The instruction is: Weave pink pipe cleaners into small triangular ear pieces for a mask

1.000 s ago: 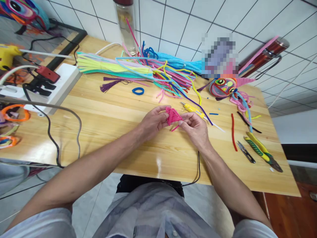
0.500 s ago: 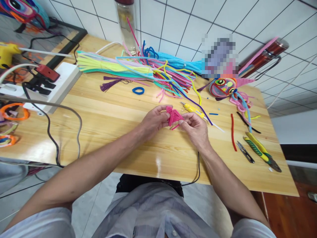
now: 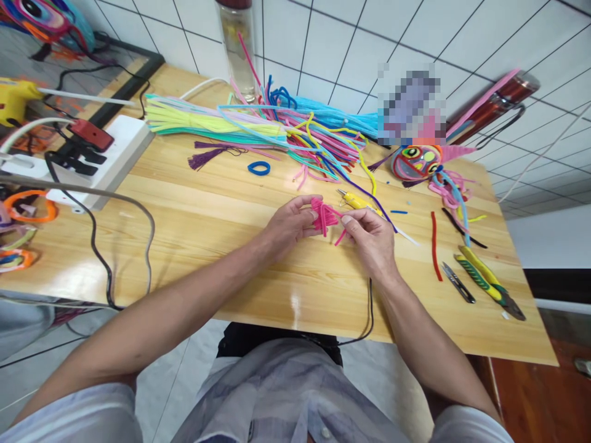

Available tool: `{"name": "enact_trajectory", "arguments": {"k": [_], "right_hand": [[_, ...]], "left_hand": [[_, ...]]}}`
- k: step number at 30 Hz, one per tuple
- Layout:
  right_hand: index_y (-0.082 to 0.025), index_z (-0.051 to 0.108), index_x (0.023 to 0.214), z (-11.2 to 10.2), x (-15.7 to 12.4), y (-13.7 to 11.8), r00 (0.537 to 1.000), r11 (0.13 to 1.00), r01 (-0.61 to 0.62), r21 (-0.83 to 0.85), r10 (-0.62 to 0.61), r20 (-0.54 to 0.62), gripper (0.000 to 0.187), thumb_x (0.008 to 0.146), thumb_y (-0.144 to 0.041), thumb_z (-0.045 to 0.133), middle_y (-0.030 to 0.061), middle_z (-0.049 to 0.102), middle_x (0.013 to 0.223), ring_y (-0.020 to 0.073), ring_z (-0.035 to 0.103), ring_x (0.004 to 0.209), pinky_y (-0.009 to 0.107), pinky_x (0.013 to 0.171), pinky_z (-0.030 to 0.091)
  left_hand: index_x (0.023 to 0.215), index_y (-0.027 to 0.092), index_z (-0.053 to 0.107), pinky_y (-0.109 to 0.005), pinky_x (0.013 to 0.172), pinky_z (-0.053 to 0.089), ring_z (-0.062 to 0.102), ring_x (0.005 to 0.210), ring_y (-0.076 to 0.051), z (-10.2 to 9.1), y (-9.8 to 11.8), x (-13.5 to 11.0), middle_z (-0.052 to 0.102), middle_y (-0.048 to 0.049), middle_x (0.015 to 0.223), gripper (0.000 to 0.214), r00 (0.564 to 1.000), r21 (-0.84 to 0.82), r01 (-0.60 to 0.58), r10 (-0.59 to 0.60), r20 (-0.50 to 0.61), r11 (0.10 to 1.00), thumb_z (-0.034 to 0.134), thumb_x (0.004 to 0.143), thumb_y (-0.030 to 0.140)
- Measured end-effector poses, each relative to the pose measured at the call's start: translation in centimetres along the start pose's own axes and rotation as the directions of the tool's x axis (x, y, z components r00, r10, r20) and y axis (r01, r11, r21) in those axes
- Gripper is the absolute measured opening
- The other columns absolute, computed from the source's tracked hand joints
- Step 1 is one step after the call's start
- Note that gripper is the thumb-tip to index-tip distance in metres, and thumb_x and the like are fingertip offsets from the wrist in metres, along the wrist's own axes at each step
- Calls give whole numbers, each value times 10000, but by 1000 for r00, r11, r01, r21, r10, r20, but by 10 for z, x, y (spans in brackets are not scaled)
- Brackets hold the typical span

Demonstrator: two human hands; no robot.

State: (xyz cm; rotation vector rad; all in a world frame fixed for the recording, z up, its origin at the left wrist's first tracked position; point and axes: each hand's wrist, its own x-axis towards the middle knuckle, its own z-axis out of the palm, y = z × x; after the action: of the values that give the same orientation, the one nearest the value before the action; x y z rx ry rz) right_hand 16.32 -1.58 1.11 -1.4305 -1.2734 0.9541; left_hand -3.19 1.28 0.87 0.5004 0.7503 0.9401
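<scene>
A bright pink piece of bent pipe cleaners is held above the middle of the table. My left hand is closed on its left side, thumb in front. My right hand pinches a loose pink pipe cleaner end on the right of the piece, between thumb and forefinger. Just behind my right hand lies a yellow glue gun, partly covered by the fingers. A blue pipe cleaner ring rests farther back on the wood.
Bundles of coloured pipe cleaners lie along the back by the wall. Pliers and thread snips are at the right. A white power strip with cables sits at the left. A finished fish-like figure stands at the back right.
My right hand has shifted slightly right, drawing a pink pipe cleaner end away from the piece. My left hand stays about where it was.
</scene>
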Motion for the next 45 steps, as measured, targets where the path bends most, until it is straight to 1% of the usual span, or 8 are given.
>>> {"name": "enact_trajectory", "arguments": {"k": [3, 7, 15, 19, 25, 37, 42, 45], "right_hand": [[-218, 751, 803, 2, 0, 1, 999, 999, 40, -22, -41, -17, 286, 831, -482, 854, -44, 636, 636, 110, 536, 550, 266, 577, 485], [-215, 767, 825, 5, 1, 2, 997, 997, 71, -41, -72, -29, 258, 839, -462, 838, -24, 705, 699, 121, 570, 584, 287, 597, 511], [-213, 771, 832, 8, 2, 3, 996, 997, 77, -23, -78, -37, 217, 846, -424, 814, -18, 737, 727, 125, 588, 604, 288, 606, 508], [-218, 775, 827, 9, 1, 5, 994, 996, 90, -6, -90, -58, 221, 843, -432, 825, -18, 739, 727, 132, 603, 611, 287, 595, 510], [-224, 765, 855, 10, -1, 7, 995, 996, 89, -15, -90, -37, 262, 875, -475, 838, -15, 750, 764, 137, 646, 623, 303, 621, 562], [-238, 787, 899, 13, -3, 10, 996, 996, 91, -9, -91, 3, 204, 857, -430, 843, 18, 803, 819, 191, 739, 690, 354, 692, 634], [-239, 784, 905, 15, -4, 9, 997, 996, 83, -22, -83, 5, 187, 843, -406, 838, 14, 798, 843, 170, 721, 687, 339, 681, 626], [-237, 779, 941, 15, -5, 11, 995, 993, 100, -70, -99, 19, 226, 863, -445, 821, 6, 761, 807, 162, 686, 653, 337, 650, 614]], "left_hand": [[1170, 163, 685, -358, 889, 646, 796, 915, -188, -1, -1, 0, 813, -69, 1038, 364, 1000, 2, 9, -9, 14, 1000, 769, 831, 62], [1208, 172, 693, -416, 962, 633, 798, 951, -208, -5, -5, 3, 819, -85, 1079, 408, 998, 17, 2, -3, 64, 1000, 792, 818, 108], [1196, 190, 703, -361, 889, 633, 785, 922, -188, -10, -12, 6, 811, -70, 1095, 399, 992, 20, -14, 11, 122, 1000, 827, 818, 160], [1180, 188, 705, -369, 898, 633, 775, 903, -178, -9, -13, 5, 796, -57, 1062, 406, 991, 26, -26, 22, 131, 999, 861, 805, 167], [1146, 184, 698, -406, 934, 640, 768, 920, -179, -8, -13, 6, 788, -56, 1050, 409, 991, 23, -29, 26, 131, 999, 906, 794, 186], [1131, 175, 673, -407, 935, 640, 770, 856, -164, -4, -12, 6, 802, -46, 994, 275, 999, 52, -9, 6, 50, 999, 782, 882, 139], [1122, 176, 664, -363, 888, 634, 757, 835, -151, -2, -9, 4, 788, -35, 965, 243, 1000, 62, 7, -8, 18, 998, 720, 899, 99], [1118, 177, 661, -356, 873, 622, 743, 817, -151, -2, -10, 5, 781, -33, 947, 242, 1000, 68, 10, -12, 15, 998, 723, 895, 106]]}}
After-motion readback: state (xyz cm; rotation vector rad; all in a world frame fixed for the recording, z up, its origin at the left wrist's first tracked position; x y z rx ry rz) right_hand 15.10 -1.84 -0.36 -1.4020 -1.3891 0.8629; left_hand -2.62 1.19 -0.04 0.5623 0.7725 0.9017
